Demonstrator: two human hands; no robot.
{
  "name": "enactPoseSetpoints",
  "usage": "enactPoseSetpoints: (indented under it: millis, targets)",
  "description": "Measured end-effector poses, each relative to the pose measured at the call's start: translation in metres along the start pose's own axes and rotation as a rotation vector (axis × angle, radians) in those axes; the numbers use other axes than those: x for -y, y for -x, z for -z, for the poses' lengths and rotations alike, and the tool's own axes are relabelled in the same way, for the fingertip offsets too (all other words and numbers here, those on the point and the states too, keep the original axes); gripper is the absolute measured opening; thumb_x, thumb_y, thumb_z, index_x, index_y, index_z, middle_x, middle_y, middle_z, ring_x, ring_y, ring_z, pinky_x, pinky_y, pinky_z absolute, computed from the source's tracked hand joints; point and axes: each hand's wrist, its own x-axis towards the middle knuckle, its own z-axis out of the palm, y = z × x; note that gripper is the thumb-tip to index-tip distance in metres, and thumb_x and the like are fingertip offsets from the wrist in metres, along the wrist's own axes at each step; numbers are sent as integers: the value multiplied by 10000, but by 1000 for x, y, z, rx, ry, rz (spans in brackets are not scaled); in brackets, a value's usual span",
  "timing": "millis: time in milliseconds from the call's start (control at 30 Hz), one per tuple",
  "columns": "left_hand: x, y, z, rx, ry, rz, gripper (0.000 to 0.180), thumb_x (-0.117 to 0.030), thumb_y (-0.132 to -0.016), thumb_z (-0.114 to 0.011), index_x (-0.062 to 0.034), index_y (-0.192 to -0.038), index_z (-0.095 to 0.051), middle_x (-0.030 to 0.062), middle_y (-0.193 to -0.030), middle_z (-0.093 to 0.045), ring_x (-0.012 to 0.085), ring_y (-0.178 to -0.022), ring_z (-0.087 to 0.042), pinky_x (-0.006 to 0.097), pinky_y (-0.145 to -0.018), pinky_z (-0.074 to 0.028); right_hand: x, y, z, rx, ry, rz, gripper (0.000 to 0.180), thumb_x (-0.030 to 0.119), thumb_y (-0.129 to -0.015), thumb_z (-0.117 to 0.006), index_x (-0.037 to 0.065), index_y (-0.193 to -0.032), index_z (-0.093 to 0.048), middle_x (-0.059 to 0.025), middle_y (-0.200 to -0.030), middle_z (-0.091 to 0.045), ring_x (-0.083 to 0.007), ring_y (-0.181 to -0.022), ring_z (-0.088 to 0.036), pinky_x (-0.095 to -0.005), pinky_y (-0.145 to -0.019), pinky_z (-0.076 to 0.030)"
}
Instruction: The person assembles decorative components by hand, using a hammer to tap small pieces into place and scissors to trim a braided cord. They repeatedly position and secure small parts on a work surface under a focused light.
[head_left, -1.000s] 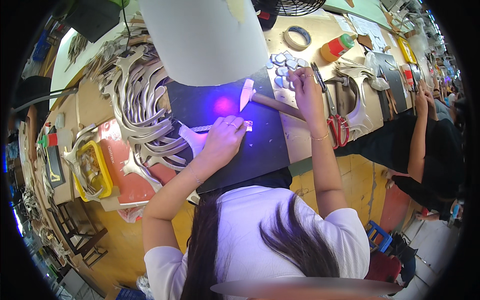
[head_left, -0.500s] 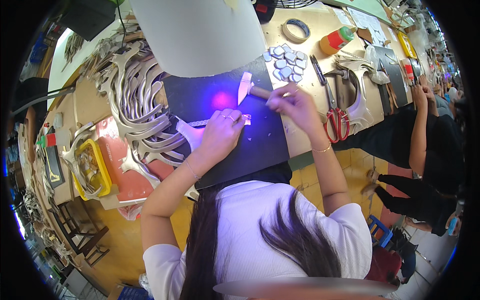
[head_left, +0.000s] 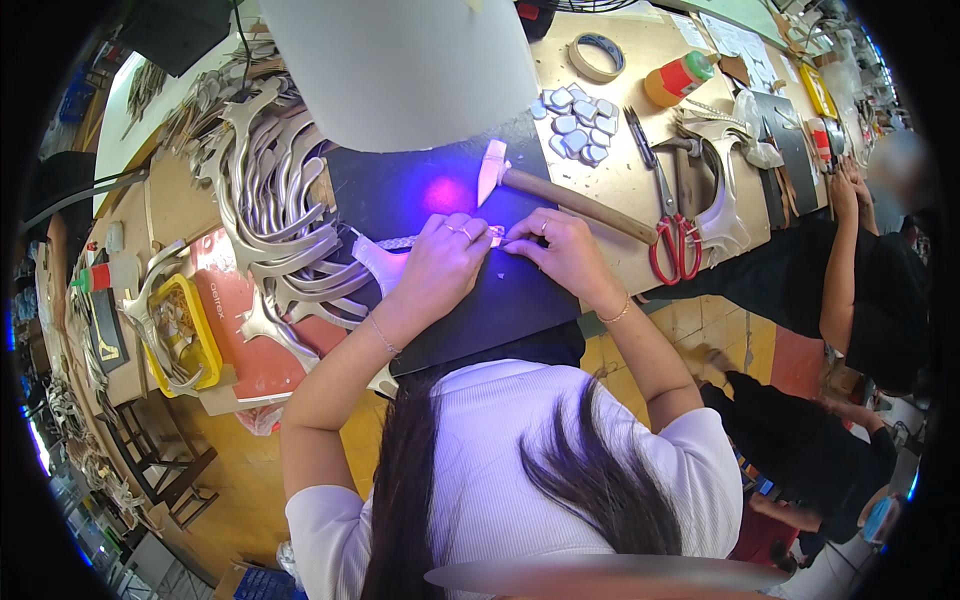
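From the head view, both hands meet over a black mat (head_left: 470, 300) on the bench. The left hand (head_left: 445, 262) lies curled, fingers bent down, pressing on a pale strap (head_left: 385, 258) that runs across the mat; rings show on two fingers. The right hand (head_left: 562, 245) is just beside it, fingers pinched narrow on the strap's end where the two hands touch. How firmly either one grips I cannot tell, since the fingertips are tucked under.

A purple glow (head_left: 447, 193) falls on the mat just above the hands, under a big white lampshade (head_left: 400, 60). A hammer (head_left: 560, 195) with a wooden handle lies on the mat's upper right edge, near the right hand but not touching it, head toward the lamp. Red-handled scissors (head_left: 665, 215) lie just past the handle's end. Further up sits a cluster of small pale blue pieces (head_left: 580, 125), then a roll of tape (head_left: 597, 55) and an orange bottle (head_left: 678, 78).

To the left of the mat a heap of silvery straps (head_left: 270, 210) fans out, touching its edge. Lower left there is a red board (head_left: 245, 330) with a yellow tray (head_left: 185, 335) beside it.

At the right edge another person's hand (head_left: 845, 195) rests on the same bench, well apart from the mat.
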Motion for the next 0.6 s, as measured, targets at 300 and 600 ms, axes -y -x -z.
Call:
enactPoseSetpoints:
  millis: [300, 600]
  targets:
    - [0, 1, -1, -1, 10, 18, 158, -117, -851, -665, -35, -984, -692, 66, -961, -630, 239, -959, -608, 396, -856, -445, -2, -1, 0, -4, 28, 35, 118, 82, -782, -792, 44, -874, -728, -67, -827, -680, -229, -750, -634, -343, -681, -512]
    - [2, 7, -5, -32, -1, 19, 200, -109, -867, -680, -37, -1053, -680, 91, -1036, -660, 271, -980, -624, 420, -907, -472, -3, -3, 3, 2, 1, 34, 115, 88, -804, -786, 40, -882, -718, -63, -856, -686, -218, -795, -642, -340, -700, -515]
